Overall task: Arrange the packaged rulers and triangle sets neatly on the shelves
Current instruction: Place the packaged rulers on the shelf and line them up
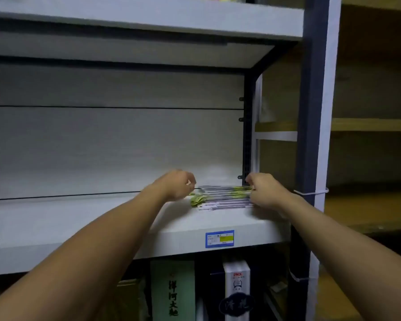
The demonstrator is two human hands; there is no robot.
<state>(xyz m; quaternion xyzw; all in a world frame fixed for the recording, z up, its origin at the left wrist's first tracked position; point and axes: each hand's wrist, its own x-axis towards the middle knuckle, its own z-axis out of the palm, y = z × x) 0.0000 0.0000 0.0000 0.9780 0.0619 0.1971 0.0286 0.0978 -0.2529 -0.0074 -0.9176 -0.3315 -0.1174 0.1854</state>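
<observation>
A flat stack of packaged rulers and triangle sets [225, 196], clear packs with green and white parts, lies on the white shelf [79, 218] near its right end. My left hand [180, 185] is at the stack's left end, fingers curled against the top packs. My right hand [264, 193] presses on the stack's right end, its fingers closed around the edges of the packs. The blur hides how the fingers sit on the packs.
A dark upright post [247, 135] stands just behind my right hand. A blue and yellow price label [219, 238] is stuck on the shelf's front edge. Boxes [236, 290] stand on the level below. Wooden shelves [368, 126] are to the right.
</observation>
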